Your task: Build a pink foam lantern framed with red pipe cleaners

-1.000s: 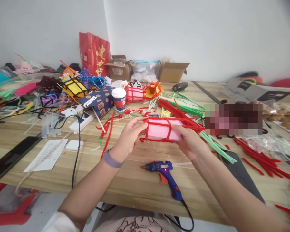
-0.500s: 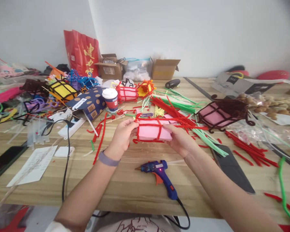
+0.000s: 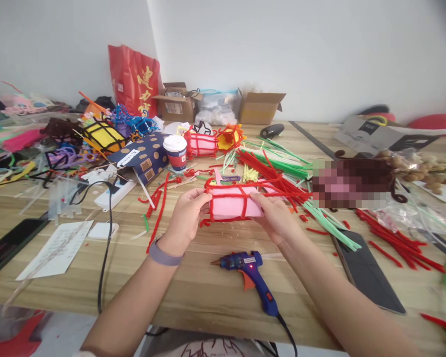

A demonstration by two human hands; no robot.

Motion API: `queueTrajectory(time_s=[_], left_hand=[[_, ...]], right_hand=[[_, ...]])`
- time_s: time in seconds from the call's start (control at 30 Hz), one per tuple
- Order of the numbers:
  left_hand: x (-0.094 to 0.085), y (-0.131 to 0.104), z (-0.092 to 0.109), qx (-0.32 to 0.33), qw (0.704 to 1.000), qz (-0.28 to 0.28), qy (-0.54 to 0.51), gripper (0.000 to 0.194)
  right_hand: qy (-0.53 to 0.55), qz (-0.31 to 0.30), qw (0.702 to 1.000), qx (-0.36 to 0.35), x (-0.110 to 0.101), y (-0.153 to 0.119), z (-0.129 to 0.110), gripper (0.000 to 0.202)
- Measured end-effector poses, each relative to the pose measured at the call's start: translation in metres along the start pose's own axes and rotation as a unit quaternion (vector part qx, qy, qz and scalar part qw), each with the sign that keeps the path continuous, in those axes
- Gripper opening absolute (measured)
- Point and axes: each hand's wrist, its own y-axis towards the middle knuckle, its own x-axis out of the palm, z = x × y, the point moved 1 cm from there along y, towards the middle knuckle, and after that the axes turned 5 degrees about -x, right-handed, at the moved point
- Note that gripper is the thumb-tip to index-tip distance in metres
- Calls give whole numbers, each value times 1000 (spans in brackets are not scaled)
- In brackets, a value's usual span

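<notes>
Between my two hands is a pink paper lantern [image 3: 230, 204] with a frame of red pipe cleaners, held on its side above the table. My left hand [image 3: 189, 213] pinches its left end, thumb on the top edge. My right hand [image 3: 277, 213] grips the right end, where long red stems stick out past my fingers. The fingertips behind the lantern are hidden. On the table below lies a blue glue gun [image 3: 250, 267] with an orange trigger and a small red light, its nozzle pointing left.
Red pipe cleaners [image 3: 262, 166] and green ones [image 3: 338, 228] lie beyond and right of my hands. A paper cup [image 3: 176, 153] stands by a dotted blue box [image 3: 152, 156]. A phone [image 3: 371, 272] lies at right. A black cable [image 3: 106, 248] runs down the left side.
The view has shifted slightly left, so the table things sit further right. The lantern has rolled a little in my hands, which keep hold of both ends.
</notes>
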Motion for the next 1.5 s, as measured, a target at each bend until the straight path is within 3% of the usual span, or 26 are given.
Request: queueTrajectory(time_s=[0.33, 0.7, 0.93, 1.17, 1.5], left_hand=[[-7, 4, -8, -7, 1000, 8, 0, 23], [-10, 6, -7, -1, 999, 49, 0, 23], [-14, 9, -11, -3, 998, 57, 14, 25], [-18, 9, -7, 32, 996, 51, 72, 24], [-13, -2, 2, 58, 991, 88, 83, 24]], right_hand=[[-47, -28, 998, -30, -6, 5, 6, 19], [-50, -55, 997, -26, 2, 7, 6, 17], [-62, -58, 996, -25, 1, 8, 6, 26], [-56, -73, 996, -15, 2, 4, -1, 23], [-68, -95, 993, 36, -1, -7, -7, 32]])
